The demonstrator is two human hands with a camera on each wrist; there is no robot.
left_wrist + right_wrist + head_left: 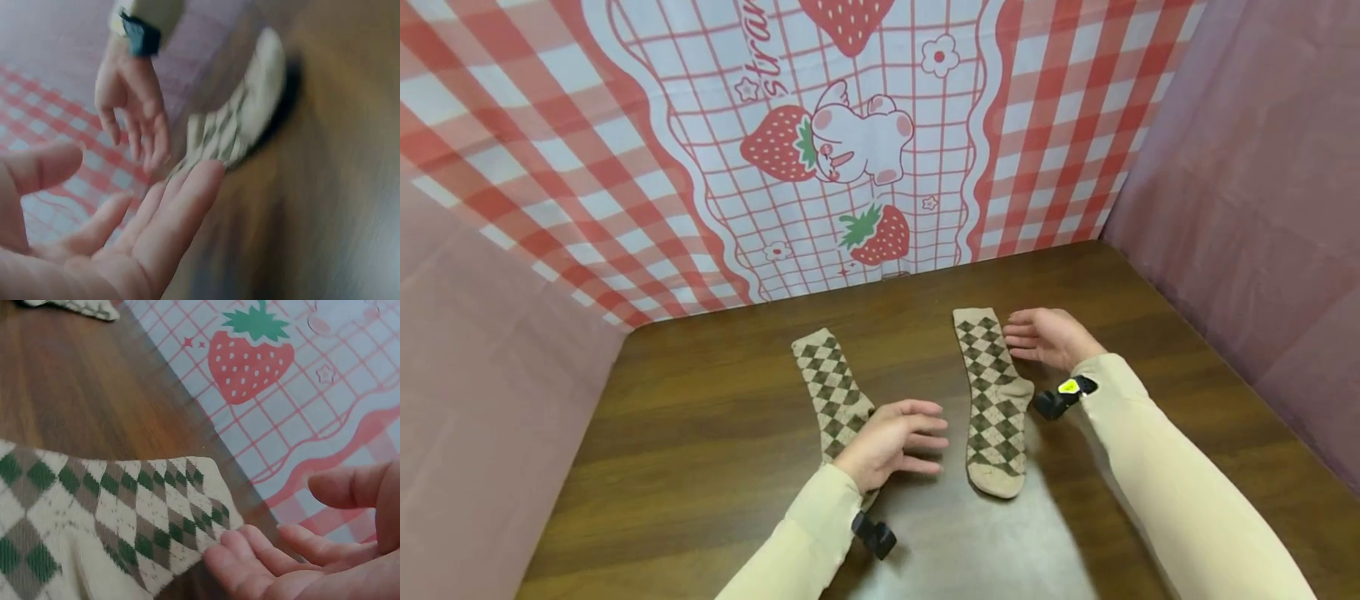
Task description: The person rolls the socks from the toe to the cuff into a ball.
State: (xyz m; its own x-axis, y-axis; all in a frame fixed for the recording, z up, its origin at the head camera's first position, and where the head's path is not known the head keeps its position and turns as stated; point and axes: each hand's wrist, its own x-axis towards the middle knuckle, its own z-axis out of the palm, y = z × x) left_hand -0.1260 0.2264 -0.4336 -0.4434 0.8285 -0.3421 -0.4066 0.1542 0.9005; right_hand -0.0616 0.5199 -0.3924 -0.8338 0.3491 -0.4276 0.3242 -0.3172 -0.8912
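Two beige argyle socks lie flat on a dark wooden table (700, 433). The left sock (829, 387) runs toward me and my left hand (891, 442) hovers over its lower end, fingers relaxed and pointing right, holding nothing. The right sock (992, 400) lies lengthwise in the middle. My right hand (1045, 336) sits beside its upper cuff, fingers loosely extended toward the cuff. In the right wrist view my fingertips (237, 562) are at the edge of the sock cuff (125, 519). The left wrist view is blurred, showing my open palm (125, 244) and the right sock (244, 119).
A red-checked cloth with strawberries and a rabbit (857, 142) hangs behind the table. Pink fabric walls (1247, 167) close off both sides. Bare wood lies in front of and around the socks.
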